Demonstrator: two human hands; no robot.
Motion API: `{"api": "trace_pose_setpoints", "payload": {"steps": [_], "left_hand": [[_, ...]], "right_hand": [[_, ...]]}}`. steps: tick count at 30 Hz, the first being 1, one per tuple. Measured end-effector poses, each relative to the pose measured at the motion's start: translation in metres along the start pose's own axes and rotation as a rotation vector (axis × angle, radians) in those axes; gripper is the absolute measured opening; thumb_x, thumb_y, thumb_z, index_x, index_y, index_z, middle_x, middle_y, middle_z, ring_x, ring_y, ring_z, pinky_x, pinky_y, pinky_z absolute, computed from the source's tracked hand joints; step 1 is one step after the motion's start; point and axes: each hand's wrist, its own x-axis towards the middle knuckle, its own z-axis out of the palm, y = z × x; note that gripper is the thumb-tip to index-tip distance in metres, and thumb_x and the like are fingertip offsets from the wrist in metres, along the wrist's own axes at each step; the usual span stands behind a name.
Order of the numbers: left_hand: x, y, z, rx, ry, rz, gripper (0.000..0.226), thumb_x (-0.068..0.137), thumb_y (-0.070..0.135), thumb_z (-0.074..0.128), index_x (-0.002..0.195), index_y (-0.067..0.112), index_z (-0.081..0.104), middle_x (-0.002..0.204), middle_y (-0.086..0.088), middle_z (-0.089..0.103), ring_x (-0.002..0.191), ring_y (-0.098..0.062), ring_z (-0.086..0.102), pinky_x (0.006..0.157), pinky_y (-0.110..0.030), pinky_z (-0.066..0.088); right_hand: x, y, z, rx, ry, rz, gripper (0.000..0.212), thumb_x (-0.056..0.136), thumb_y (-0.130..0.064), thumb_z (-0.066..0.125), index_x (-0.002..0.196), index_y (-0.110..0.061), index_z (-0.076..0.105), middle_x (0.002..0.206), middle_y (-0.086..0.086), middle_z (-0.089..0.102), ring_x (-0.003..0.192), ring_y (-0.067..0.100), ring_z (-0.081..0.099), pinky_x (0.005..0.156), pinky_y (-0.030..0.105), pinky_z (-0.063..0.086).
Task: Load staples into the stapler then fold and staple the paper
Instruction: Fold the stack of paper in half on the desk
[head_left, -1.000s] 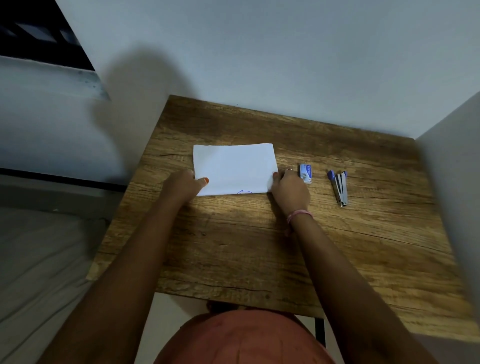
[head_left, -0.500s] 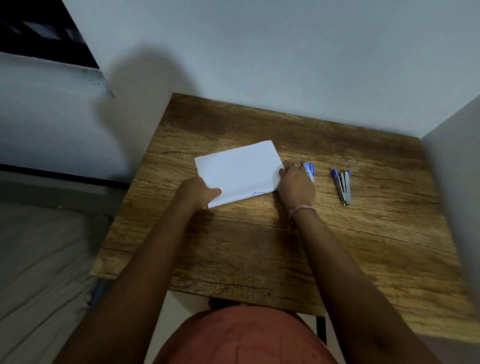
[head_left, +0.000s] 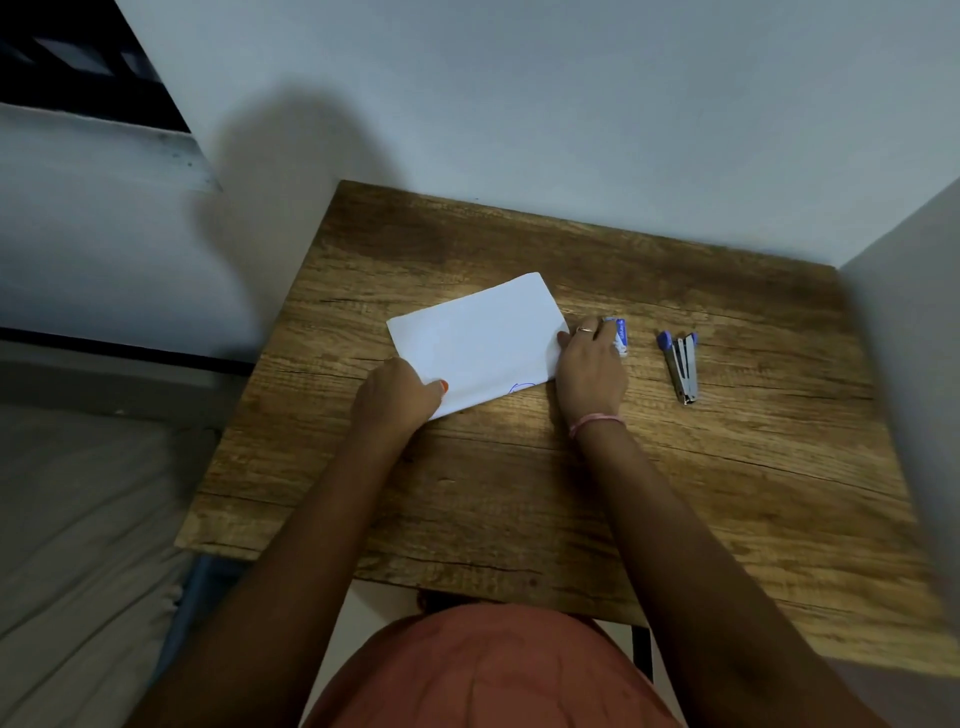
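The paper lies flat near the middle of the wooden worktop, skewed so its far corner points toward one o'clock and its near corner toward seven. It looks already folded (a bit of blue ink shows at its near edge). The left hand covers the seven o'clock corner, fingers curled and thumb laid on top of the sheet, pinching or pinning that corner. The right hand rests at the sheet's three o'clock edge, fingers together, thumb tip touching the paper; whether it grips the edge or only presses it I cannot tell.

Just beyond the right hand's fingertips, at three o'clock from the paper, sits the small staple box, partly hidden by the fingers. Further toward three o'clock, well apart from the paper, the stapler lies alone on the worktop with its arms splayed, so it seems open.

The paper will be light and limp, and it slides easily on the smooth wood, so it wants one hand pinning it flat while the other works; taking it by a corner or edge is best, since the middle offers nothing to pinch. The stapler is small, rigid and probably somewhat slick metal; I would take it across its sides near the hinged blue end.
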Motion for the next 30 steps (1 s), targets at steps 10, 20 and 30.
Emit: {"api": "trace_pose_setpoints", "payload": {"steps": [10, 20, 30], "left_hand": [[0.0, -0.01, 0.014, 0.057, 0.18, 0.22, 0.03, 0.085, 0.039, 0.065, 0.106, 0.018, 0.06, 0.123, -0.012, 0.052, 0.116, -0.029, 0.044, 0.096, -0.041, 0.038], [0.002, -0.013, 0.014, 0.066, 0.133, 0.255, 0.022, 0.089, 0.038, 0.06, 0.099, 0.02, 0.067, 0.115, -0.005, 0.062, 0.114, -0.026, 0.048, 0.095, -0.044, 0.032], [0.002, -0.013, 0.012, 0.08, 0.167, 0.27, 0.022, 0.088, 0.039, 0.062, 0.098, 0.02, 0.069, 0.11, -0.003, 0.065, 0.108, -0.024, 0.052, 0.093, -0.043, 0.032]], "right_hand": [[-0.005, 0.001, -0.003, -0.187, 0.054, -0.156, 0.025, 0.098, -0.015, 0.044, 0.121, -0.005, 0.048, 0.119, 0.014, 0.053, 0.088, 0.032, 0.062, 0.056, 0.034, 0.037], [-0.006, 0.006, -0.012, -0.119, 0.04, -0.246, 0.023, 0.099, -0.015, 0.045, 0.11, 0.001, 0.058, 0.113, 0.021, 0.06, 0.099, 0.036, 0.059, 0.077, 0.042, 0.048], [-0.036, 0.013, -0.014, -0.308, 0.032, -0.242, 0.044, 0.099, -0.042, 0.037, 0.126, -0.012, 0.056, 0.127, 0.01, 0.059, 0.125, 0.029, 0.046, 0.107, 0.051, 0.028]]}}
